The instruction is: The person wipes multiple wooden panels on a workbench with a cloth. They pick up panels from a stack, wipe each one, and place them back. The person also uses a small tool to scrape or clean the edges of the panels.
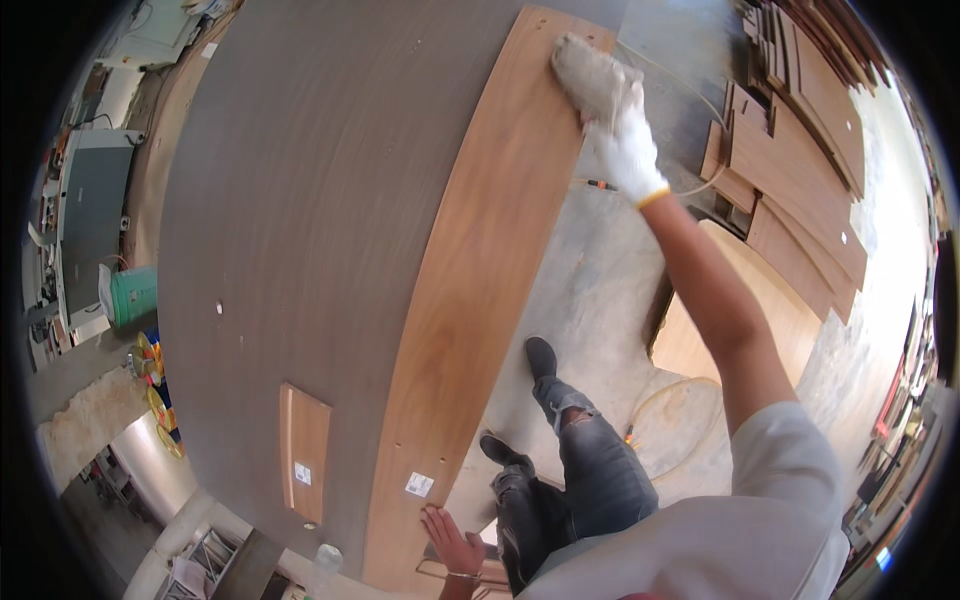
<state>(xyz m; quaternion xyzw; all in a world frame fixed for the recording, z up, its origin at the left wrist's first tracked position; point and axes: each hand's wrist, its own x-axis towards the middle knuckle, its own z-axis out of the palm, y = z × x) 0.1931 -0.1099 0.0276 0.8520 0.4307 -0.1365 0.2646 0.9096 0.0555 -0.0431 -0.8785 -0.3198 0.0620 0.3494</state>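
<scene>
A long brown wooden board [480,260] lies along the near edge of a large grey-brown work surface [290,200]. My right hand [625,150], in a white glove with a yellow cuff, presses a bunched greyish-white rag [590,78] onto the board's far end. At the other end, my bare left hand [455,540] rests with fingers apart on the board's edge. A white label [419,484] is on the board near that hand. Left of it lies a short wooden piece [305,450], also labelled.
Stacked brown panels [800,180] stand on the floor to the right, beside a pale panel [740,300]. A thin hose [670,400] curls over the concrete floor. A green bucket [134,296] stands beyond the work surface at left. A clear bottle [325,565] is near the lower edge.
</scene>
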